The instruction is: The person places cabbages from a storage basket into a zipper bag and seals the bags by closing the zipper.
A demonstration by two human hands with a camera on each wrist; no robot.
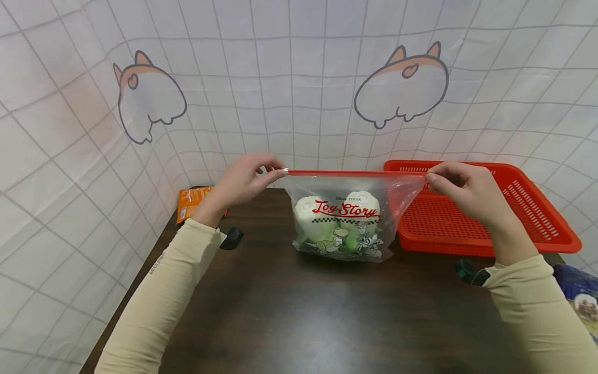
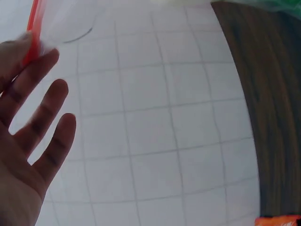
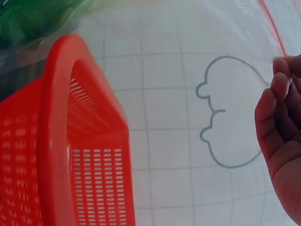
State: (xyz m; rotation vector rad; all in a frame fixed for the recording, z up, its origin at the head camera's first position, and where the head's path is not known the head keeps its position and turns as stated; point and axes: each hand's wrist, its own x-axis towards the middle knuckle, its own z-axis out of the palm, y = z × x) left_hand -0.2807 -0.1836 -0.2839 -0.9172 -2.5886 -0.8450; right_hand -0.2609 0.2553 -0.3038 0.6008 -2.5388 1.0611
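Observation:
A clear zip bag [image 1: 345, 249] with a red top strip and "Toy Story" print is stretched wide between both hands. Inside it sit two pale green-and-white rounded items [image 1: 359, 202], their kind blurred by the plastic. My left hand [image 1: 249, 179] pinches the strip's left corner between thumb and forefinger; in the left wrist view the other fingers [image 2: 51, 143] stand apart from the bag. At the opposite corner my right hand [image 1: 467, 189] pinches the strip. The bag's lower edge is near the dark tabletop; whether it touches, I cannot tell.
A red plastic basket [image 1: 504, 174] stands behind the bag on the right, partly overlapped by it. An orange packet [image 1: 189, 200] lies at the back left, and a blue packet [image 1: 576, 285] at the right edge. A white grid-patterned curtain [image 1: 322, 104] hangs behind the table.

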